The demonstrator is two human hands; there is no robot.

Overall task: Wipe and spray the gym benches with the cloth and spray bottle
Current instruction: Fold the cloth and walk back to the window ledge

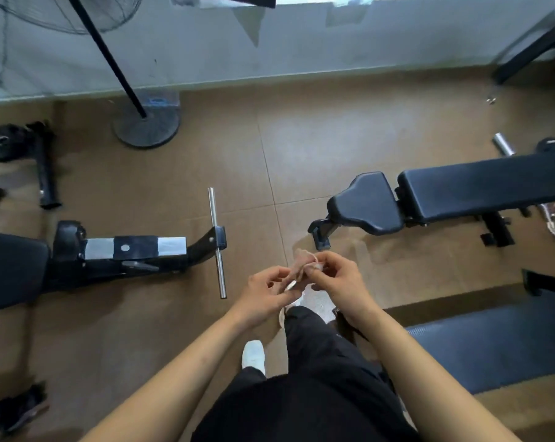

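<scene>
Both my hands meet in front of me over the brown floor. My left hand (266, 291) and my right hand (336, 279) pinch a small pinkish cloth (303, 263) between their fingertips. A black padded bench (454, 193) stands to the right, its seat pad nearest me. Another black bench (11, 266) with a steel frame and a chrome crossbar (217, 244) lies to the left. No spray bottle shows in this view.
A standing fan's round base (146, 126) and pole stand ahead left by the grey wall. Weight plates (4, 145) lie far left. A dark rubber mat (499, 346) covers the floor at right. My black trousers and white shoes (253, 357) are below.
</scene>
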